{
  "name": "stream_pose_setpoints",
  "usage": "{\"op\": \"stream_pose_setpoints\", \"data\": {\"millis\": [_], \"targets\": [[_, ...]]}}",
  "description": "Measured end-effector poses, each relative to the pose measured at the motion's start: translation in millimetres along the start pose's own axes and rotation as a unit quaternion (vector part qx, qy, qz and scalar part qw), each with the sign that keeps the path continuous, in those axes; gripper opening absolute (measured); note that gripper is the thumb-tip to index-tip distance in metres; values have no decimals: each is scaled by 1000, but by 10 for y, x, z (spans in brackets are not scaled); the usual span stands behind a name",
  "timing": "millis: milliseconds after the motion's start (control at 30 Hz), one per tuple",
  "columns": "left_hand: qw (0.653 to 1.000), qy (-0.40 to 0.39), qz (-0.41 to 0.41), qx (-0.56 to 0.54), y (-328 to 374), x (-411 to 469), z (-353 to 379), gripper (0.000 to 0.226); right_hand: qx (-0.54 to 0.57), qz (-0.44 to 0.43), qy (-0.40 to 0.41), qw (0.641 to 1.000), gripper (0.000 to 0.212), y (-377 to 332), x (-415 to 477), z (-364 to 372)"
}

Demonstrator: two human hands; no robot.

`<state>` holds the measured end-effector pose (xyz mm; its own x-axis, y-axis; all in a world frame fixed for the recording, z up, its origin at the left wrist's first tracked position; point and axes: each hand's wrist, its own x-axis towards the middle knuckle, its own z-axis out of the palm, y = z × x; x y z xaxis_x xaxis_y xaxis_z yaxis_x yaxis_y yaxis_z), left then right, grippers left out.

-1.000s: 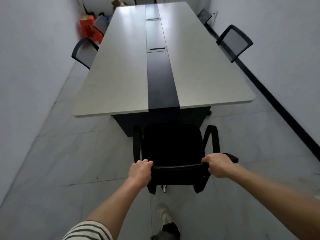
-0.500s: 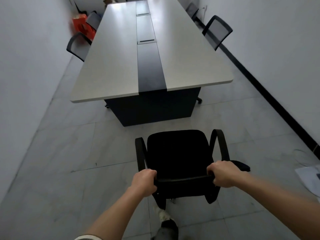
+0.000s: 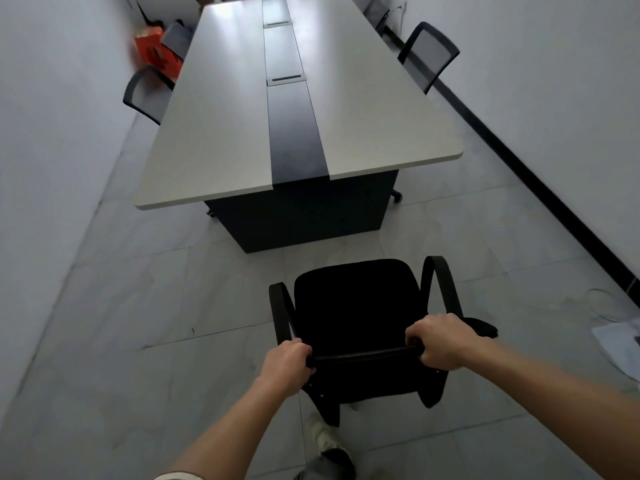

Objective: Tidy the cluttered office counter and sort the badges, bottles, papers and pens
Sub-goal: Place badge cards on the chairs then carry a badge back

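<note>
Both arms reach forward and down, nearly straight, forearms bare. The left hand (image 3: 285,363) curls over the left end of the chair (image 3: 356,306) back, knuckles up, fingers wrapped round the top rail (image 3: 363,353). The right hand (image 3: 441,341) grips the rail's right end the same way, fist closed round it, wrist slightly higher. The rail is a thin black ribbed bar; below it sits a matte black padded seat, flanked by two smooth looped armrests. A pale shoe (image 3: 323,436) shows on the floor (image 3: 138,306) just behind the chair. The floor is large grey marbled tiles with thin joints. The chair stands apart from the end of a long table (image 3: 214,133), with bare tile between them. The tabletop is pale, smooth and round-cornered, with a dark strip (image 3: 294,133) down its middle and rectangular hatches (image 3: 286,77) set in line beyond it; its base is a dark box. A right chair (image 3: 429,53) with a mesh back stands at the table's right side, and a left chair (image 3: 147,93) at its left, with an orange box (image 3: 156,53) near the far left wall. A black skirting (image 3: 554,202) runs along the right wall. Paper (image 3: 620,344) lies on the floor at the right edge, well right of the right hand, with a thin cable loop (image 3: 602,303) near it.
</note>
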<state>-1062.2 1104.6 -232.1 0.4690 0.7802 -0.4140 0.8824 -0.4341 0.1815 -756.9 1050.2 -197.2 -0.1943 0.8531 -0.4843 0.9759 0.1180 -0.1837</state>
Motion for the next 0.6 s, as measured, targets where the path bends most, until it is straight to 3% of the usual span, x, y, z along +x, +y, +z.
{"op": "stream_pose_setpoints", "data": {"millis": [600], "targets": [[998,42,-52,4,-1226,1620,-1029,27,19,27,16,999,28,-16,2023,-1126]]}}
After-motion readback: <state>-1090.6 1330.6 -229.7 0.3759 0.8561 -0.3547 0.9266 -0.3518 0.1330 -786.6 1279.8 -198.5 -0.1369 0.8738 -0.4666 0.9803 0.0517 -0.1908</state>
